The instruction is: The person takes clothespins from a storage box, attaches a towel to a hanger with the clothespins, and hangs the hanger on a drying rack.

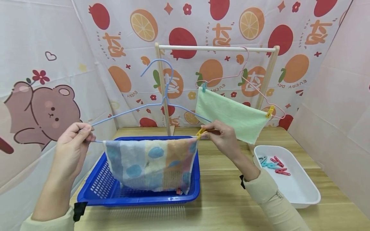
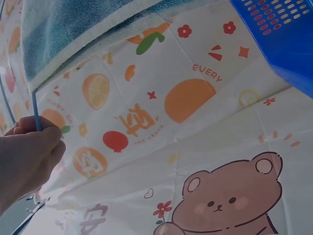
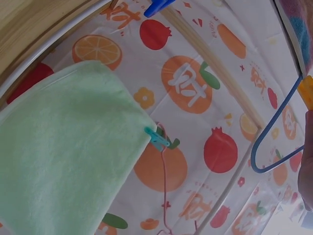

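Observation:
A blue clothes hanger (image 1: 130, 110) is held up between both hands, its hook free in the air. Over its lower bar hangs a striped towel (image 1: 150, 163) with blue dots. My left hand (image 1: 73, 141) grips the hanger's left corner, beyond the towel's edge; the left wrist view also shows this hand (image 2: 36, 147) on the bar. With thumb and fingers, my right hand (image 1: 222, 136) pinches a yellow clothespin (image 1: 200, 132) at the towel's top right corner. In the right wrist view, only part of the right hand (image 3: 307, 166) shows beside the yellow clothespin (image 3: 306, 90).
Beneath the towel stands a blue basket (image 1: 115, 202). On the rack (image 1: 216, 48) behind, a pink hanger (image 1: 257, 89) carries a green towel (image 1: 231, 115) clipped by teal and yellow clothespins. At right, a white tray (image 1: 300, 186) holds several red and teal clothespins (image 1: 278, 160).

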Action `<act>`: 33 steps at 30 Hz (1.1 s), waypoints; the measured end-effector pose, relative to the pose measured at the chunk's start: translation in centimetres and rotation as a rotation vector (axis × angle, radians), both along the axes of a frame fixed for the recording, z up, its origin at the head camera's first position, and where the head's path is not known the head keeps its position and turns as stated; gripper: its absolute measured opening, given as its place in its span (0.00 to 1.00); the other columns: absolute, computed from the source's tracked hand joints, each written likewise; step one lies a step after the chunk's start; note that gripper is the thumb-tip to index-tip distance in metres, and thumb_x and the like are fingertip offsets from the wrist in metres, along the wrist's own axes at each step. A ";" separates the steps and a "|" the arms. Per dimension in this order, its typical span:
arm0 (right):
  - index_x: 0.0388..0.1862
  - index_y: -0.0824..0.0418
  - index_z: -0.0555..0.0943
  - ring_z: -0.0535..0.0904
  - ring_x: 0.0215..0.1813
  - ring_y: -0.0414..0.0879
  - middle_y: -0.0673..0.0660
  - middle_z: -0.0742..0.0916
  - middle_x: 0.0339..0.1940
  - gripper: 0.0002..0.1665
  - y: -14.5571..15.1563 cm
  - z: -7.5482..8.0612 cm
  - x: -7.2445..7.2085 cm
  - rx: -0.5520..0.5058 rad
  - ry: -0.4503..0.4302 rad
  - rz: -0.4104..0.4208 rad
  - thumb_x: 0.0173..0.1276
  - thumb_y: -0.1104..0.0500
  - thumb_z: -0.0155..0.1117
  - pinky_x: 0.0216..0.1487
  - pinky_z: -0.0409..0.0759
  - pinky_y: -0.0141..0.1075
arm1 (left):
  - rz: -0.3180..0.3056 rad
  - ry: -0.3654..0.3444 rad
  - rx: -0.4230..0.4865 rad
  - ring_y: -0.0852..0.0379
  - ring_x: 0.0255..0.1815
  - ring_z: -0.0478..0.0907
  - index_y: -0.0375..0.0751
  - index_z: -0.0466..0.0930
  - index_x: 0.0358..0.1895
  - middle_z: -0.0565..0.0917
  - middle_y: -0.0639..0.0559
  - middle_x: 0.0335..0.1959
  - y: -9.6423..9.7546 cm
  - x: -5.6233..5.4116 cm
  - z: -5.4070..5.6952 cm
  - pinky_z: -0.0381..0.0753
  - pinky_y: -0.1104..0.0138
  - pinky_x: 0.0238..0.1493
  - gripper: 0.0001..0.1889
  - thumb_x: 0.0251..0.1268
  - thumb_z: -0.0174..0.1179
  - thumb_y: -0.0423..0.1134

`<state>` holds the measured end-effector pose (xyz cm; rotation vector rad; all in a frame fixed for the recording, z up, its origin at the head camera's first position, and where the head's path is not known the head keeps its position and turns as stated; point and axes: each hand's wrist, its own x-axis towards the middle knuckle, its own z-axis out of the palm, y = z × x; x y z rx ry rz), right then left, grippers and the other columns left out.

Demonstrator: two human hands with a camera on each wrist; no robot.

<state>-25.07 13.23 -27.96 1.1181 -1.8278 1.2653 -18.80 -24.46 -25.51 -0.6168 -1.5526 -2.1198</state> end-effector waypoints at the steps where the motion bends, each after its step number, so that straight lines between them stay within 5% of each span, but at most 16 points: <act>1: 0.32 0.75 0.79 0.81 0.33 0.53 0.64 0.83 0.32 0.13 0.0 0.4 0.3 0.004 0.006 0.005 0.45 0.81 0.67 0.34 0.81 0.32 | 0.001 0.004 0.004 0.56 0.30 0.65 0.30 0.71 0.36 0.66 0.47 0.28 0.0 0.0 0.0 0.71 0.73 0.36 0.04 0.68 0.47 0.28; 12: 0.31 0.77 0.79 0.81 0.32 0.56 0.67 0.82 0.30 0.12 0.0 1.7 1.0 0.054 0.019 0.018 0.44 0.82 0.67 0.34 0.81 0.31 | 0.001 0.018 0.038 0.55 0.31 0.62 0.29 0.70 0.36 0.62 0.47 0.27 0.4 0.2 0.2 0.68 0.72 0.35 0.04 0.69 0.47 0.28; 24: 0.34 0.68 0.83 0.81 0.32 0.46 0.56 0.84 0.32 0.13 0.5 -0.5 -1.5 0.050 -0.014 0.002 0.47 0.75 0.70 0.31 0.81 0.31 | -0.010 0.018 0.062 0.55 0.31 0.60 0.29 0.69 0.35 0.62 0.46 0.29 0.7 0.1 0.2 0.67 0.72 0.33 0.04 0.69 0.46 0.28; 33: 0.30 0.74 0.81 0.81 0.29 0.52 0.63 0.83 0.28 0.11 -0.2 1.3 0.5 0.075 0.015 -0.021 0.45 0.79 0.68 0.30 0.81 0.30 | -0.038 0.032 0.060 0.55 0.30 0.59 0.30 0.68 0.34 0.61 0.47 0.27 0.6 0.3 0.1 0.65 0.72 0.31 0.06 0.70 0.44 0.27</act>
